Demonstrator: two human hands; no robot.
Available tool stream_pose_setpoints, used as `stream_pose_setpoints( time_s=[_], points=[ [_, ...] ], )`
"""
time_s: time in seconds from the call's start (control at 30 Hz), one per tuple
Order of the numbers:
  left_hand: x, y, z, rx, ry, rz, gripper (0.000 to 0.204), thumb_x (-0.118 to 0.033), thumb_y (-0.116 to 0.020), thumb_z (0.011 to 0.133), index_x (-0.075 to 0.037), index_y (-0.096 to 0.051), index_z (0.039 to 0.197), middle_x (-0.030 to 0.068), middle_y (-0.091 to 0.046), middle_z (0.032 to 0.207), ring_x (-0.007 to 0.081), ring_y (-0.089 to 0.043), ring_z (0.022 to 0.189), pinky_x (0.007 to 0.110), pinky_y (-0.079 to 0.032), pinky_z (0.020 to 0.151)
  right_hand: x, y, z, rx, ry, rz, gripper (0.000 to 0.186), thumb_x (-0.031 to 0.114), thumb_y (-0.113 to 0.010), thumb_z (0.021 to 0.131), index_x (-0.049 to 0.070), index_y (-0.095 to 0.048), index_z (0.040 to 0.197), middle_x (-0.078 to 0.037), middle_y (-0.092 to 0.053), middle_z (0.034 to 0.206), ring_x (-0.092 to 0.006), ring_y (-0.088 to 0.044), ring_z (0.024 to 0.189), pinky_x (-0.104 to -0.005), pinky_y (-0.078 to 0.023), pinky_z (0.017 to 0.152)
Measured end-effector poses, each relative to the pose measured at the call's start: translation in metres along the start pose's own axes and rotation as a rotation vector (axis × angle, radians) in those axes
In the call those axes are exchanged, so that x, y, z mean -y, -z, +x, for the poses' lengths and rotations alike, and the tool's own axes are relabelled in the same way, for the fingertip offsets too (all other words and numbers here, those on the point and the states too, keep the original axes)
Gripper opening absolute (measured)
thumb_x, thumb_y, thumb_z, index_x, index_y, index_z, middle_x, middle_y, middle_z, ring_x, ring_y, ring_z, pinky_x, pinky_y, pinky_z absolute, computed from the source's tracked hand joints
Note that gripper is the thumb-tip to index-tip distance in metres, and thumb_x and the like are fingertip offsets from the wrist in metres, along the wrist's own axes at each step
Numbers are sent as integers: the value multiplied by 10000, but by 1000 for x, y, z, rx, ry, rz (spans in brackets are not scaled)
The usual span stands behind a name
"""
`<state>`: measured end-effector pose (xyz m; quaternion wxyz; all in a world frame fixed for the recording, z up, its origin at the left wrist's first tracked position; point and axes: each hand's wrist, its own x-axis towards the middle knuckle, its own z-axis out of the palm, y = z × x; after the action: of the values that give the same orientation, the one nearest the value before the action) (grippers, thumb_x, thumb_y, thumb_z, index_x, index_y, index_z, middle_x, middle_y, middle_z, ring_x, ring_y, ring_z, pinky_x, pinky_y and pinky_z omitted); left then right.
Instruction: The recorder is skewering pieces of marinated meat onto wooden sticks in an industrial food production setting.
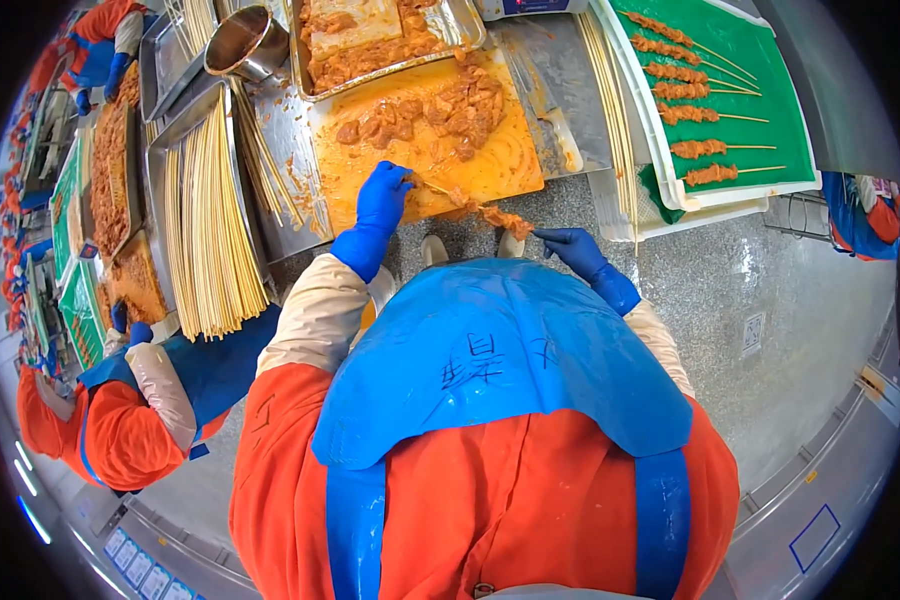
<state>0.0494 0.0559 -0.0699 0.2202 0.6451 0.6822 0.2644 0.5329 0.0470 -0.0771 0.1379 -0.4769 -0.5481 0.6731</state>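
Skewer [502, 218] of raw orange-red meat runs slantwise between the two gloved hands, crossing the near edge of a yellow cutting board [515, 165], with its right part out over the speckled floor [710, 290]. The left hand [381, 197], in a bright blue glove, has its fingers closed on the bare stick at the left end; the right hand [574, 251], in a darker blue glove, pinches the other end, its fingertips close against the meat. On the board, beyond the skewer, lies a loose heap of meat pieces [465, 112], and past that a metal tray [470, 25] holds more meat. To the right, a green tray [770, 75] with a white rim carries seven loaded skewers [685, 114] in a column—meat toward the left, bare stick ends toward the right—and loose sticks [610, 110] lie along its left side. To the left, a metal pan [157, 185] is filled with pale sticks [205, 220], a metal cup [260, 62] standing near its far end. Farther left, a co-worker [120, 430] in orange and blue bends beside another meat-covered board [135, 280].
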Motion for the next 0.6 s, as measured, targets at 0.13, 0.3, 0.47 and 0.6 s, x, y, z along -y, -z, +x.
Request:
stream_pose_setpoints(
  time_s=[0.13,0.3,0.47,0.6],
  points=[
    [-3,2,-5,-50,-54,12,309,-79,-869,932,-109,-848,1239,138,-735,1130,369,-753,1072,435,-611,955,-13,28,-21,4,-40,-75,383,48,-719,1109,103,-821,1475,-87,-866,1130,-150,-774,950,-338,-633,904],
    [-6,-7,-2,-2,-61,-86,269,-90,-846,955,-109,-828,1223,139,-737,1175,399,-750,1084,462,-610,939,-25,35,-26,34,-55,-82,377,55,-728,1112,94,-817,1476,-81,-863,1108,-147,-775,960,-343,-636,926],
    [-14,-12,4,32,-64,-40,255,-89,-844,957,-110,-826,1211,137,-739,1165,388,-751,1092,452,-608,947,-33,32,-25,35,-56,-58,375,51,-725,1112,91,-819,1472,-78,-861,1098,-150,-777,978,-351,-638,933],
    [-18,-13,-6,67,-91,-59,253,-68,-848,950,-98,-819,1200,133,-737,1152,378,-753,1085,439,-606,946,-37,29,-22,30,-45,-45,378,63,-736,1107,97,-820,1474,-74,-862,1107,-149,-777,980,-344,-635,926]
  ],
)
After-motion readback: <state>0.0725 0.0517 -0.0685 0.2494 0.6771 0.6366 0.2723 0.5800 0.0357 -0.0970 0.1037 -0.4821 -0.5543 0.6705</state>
